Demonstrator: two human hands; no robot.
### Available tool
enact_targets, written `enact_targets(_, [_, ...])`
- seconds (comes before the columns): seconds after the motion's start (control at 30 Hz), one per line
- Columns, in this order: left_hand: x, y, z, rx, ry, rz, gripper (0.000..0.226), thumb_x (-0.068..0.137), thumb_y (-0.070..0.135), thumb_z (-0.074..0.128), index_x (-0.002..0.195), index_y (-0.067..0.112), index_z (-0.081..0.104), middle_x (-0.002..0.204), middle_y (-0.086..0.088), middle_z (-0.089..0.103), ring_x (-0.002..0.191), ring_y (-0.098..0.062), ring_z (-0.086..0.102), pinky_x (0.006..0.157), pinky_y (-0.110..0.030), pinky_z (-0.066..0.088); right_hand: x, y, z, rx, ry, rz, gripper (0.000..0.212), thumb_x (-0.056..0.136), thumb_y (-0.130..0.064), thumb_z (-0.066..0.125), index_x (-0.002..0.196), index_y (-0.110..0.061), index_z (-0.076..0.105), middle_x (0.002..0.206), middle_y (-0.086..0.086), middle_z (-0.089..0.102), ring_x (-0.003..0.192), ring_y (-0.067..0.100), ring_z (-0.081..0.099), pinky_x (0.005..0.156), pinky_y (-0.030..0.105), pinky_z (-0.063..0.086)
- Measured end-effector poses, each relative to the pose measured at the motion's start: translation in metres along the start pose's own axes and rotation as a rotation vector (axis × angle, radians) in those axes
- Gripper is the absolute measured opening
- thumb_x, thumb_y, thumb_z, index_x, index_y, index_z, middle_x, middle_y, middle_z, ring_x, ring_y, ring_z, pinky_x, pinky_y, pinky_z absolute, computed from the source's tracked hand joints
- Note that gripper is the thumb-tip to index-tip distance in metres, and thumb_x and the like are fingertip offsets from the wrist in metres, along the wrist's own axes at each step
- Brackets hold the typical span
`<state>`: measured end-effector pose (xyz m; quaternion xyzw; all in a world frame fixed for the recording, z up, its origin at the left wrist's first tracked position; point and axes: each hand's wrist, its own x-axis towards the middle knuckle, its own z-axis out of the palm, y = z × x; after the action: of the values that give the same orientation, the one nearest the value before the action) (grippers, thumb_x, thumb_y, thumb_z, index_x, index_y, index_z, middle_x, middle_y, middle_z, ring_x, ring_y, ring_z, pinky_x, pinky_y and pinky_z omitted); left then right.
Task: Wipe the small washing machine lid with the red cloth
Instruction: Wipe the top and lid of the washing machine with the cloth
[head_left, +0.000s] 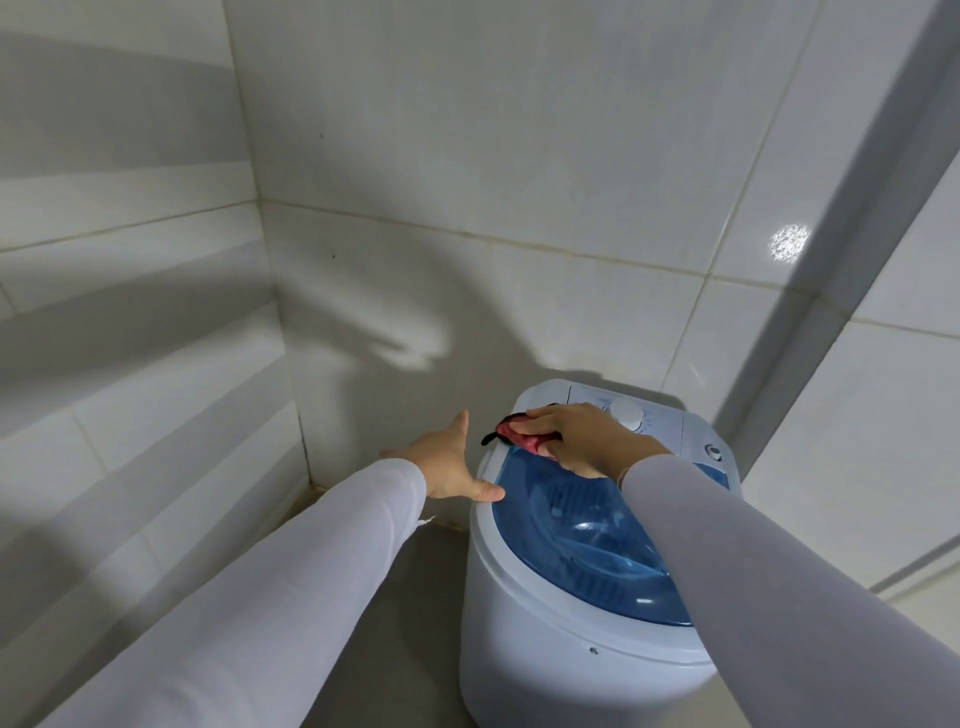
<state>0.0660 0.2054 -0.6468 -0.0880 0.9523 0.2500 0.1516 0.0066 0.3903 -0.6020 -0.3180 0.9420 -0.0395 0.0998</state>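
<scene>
Here the washing machine (582, 613) stands in the tiled corner, its blue see-through lid (576, 530) shut. The right hand (576, 436) presses the bunched red cloth (519, 435) flat-fingered onto the lid's far left edge, beside the dial (627, 414), while the left hand (447, 460) is spread, thumb touching the machine's left rim (likely steadying it). Wiping looks barely begun; next comes a sweep across the near, uncovered lid. No writing is readable.
</scene>
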Motion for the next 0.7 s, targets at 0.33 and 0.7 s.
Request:
enact_targets(0.33, [-0.001, 0.004, 0.0, 0.074, 0.009, -0.036, 0.126, 0.065, 0.068, 0.07, 0.151, 0.03, -0.015, 0.158, -0.003, 0.029, 0.14, -0.032, 0.035, 0.113, -0.056, 0.027, -0.007, 0.013, 0.0, -0.009, 0.046, 0.033, 0.044, 0.092, -0.007, 0.046, 0.12, -0.037, 0.06, 0.109, 0.003, 0.068, 0.1, 0.025, 0.059, 0.083, 0.031, 0.047])
enact_targets(0.7, [-0.003, 0.007, 0.0, 0.11, 0.027, -0.061, 0.124, 0.069, 0.067, 0.069, 0.152, 0.028, -0.015, 0.159, -0.007, 0.026, 0.141, -0.033, 0.033, 0.114, -0.057, 0.025, -0.024, 0.034, 0.001, -0.076, 0.084, 0.09, 0.051, 0.089, -0.002, 0.045, 0.12, -0.04, 0.06, 0.106, 0.004, 0.069, 0.096, 0.026, 0.059, 0.079, 0.029, 0.048])
